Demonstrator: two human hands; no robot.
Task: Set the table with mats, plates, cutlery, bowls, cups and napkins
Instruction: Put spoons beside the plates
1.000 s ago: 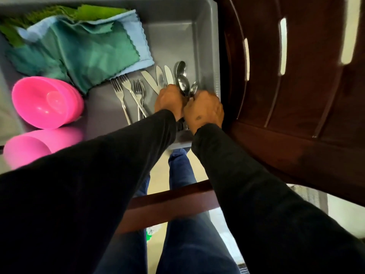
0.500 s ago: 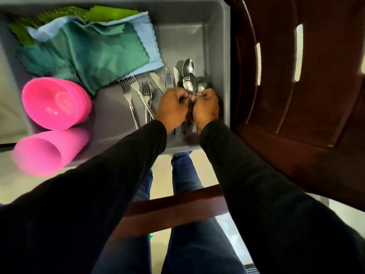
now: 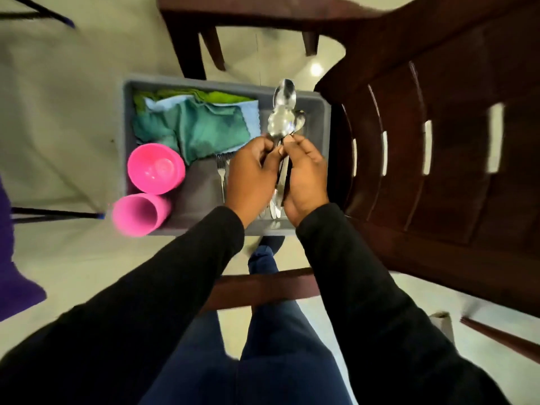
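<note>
1. To your right stood a dark brown slatted chair (image 3: 432, 147), close against the grey tub.
2. A second brown chair (image 3: 233, 21) stood beyond the tub, its legs on the pale floor (image 3: 58, 112).
3. A brown crossbar (image 3: 263, 285) ran below your arms, across your blue trouser legs (image 3: 280, 346).
4. Something purple (image 3: 11, 273) showed at the left edge, too blurred to identify.

Pale glossy floor (image 3: 73, 97) catching a light glare — dark brown slatted chair (image 3: 438, 141) on the right.
</note>
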